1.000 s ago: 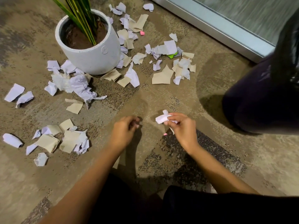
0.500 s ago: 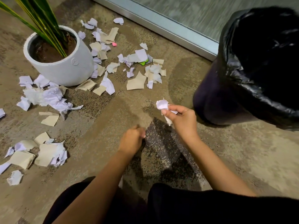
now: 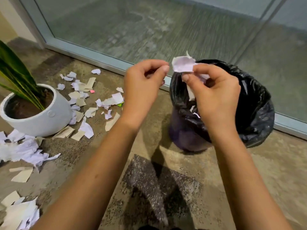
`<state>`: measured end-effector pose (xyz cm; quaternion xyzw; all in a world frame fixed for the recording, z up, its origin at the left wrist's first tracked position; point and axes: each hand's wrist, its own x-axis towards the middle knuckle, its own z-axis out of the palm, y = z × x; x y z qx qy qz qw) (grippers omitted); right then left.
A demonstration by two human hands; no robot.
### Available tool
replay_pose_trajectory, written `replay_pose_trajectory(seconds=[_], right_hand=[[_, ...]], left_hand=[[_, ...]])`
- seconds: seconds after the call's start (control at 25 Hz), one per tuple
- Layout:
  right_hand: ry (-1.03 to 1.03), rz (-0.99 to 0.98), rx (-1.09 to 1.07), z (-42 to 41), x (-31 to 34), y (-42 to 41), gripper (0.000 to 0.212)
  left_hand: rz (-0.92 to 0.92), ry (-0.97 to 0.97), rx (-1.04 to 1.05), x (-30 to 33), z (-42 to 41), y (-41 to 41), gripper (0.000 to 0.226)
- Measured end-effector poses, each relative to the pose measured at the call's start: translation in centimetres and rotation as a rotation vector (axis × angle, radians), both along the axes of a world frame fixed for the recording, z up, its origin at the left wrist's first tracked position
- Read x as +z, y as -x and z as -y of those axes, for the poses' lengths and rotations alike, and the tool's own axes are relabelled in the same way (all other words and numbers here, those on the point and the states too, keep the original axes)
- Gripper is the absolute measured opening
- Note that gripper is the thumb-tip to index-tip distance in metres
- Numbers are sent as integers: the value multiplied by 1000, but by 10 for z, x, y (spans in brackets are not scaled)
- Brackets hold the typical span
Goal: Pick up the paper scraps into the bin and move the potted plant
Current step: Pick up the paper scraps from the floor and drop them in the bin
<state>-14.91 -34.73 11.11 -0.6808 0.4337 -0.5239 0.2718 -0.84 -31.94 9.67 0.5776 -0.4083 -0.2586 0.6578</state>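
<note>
black liner, white scraps, both hands up by the bin

black plastic lines the bin [image 3: 245,103], which stands on the carpet [image 3: 274,171] close to the metal base rail of the glass wall [image 3: 289,126]; its far rim sits just beside that rail. bare carpet lies open between the bin and the potted plant [image 3: 34,112], and again in front of the bin, nearer the person. the white pot stands well to the left, upright, with paper scraps [image 3: 86,128] touching its base on the right and front. more scraps lie spread toward the rail, and further piles lie along the left edge of the view and in the near left corner.

the right hand [image 3: 214,97] is raised over the bin's near rim, its fingers curled round a bunch of pale paper [image 3: 182,65]; thumb and forefinger pinch the top piece, which sticks up above the knuckles, and a strip hangs below the hand toward the bin's mouth. the left hand [image 3: 142,87] is level with it and just beside it, fingers curled inward, thumb tip against the forefinger. whether it pinches a small bit of paper there cannot be told. the two hands do not touch.

a round raised mark [image 3: 51,114] shows on the pot's wall; no writing on it can be read.
</note>
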Motion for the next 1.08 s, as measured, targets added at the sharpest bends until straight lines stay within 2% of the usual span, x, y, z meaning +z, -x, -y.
replay_pose_trajectory(seconds=[0.12, 0.2, 0.24, 0.28, 0.36, 0.52, 0.6, 0.68, 0.8, 0.88, 0.96, 1.04, 1.08], right_hand=[[-173, -268, -97, 40, 6, 47, 17], [-346, -307, -52, 57, -4, 68, 33], [-394, -327, -43, 62, -9, 74, 38], [-404, -373, -62, 65, -11, 79, 40], [-370, -435, -133, 69, -12, 82, 35], [-236, -377, -247, 69, -13, 60, 8], [-107, -397, -318, 62, -12, 43, 16], [12, -327, -307, 48, -8, 25, 27], [156, -180, -77, 23, -9, -10, 22], [184, -160, 114, 10, -21, -39, 16], [151, -220, 282, 3, -43, -69, 9], [59, -344, 393, 0, -78, -91, 5], [-18, -403, 437, 0, -97, -102, 12]], left_hand=[[426, -150, -240, 22, 46, 42, 21], [661, -264, -355, 15, 67, 56, 37], [712, -288, -349, 9, 71, 56, 41], [716, -287, -313, 4, 73, 54, 40], [589, -242, -218, -5, 70, 46, 28], [358, -139, -60, -25, 44, 17, 13], [264, -139, -8, -44, 20, -3, 11], [188, -197, 64, -72, -6, -20, 12], [226, -397, 156, -123, -45, -48, 14], [354, -632, 133, -157, -66, -72, 21], [489, -914, 52, -189, -88, -96, 42], [479, -1181, -10, -214, -105, -112, 69], [458, -1271, -10, -225, -111, -119, 80]])
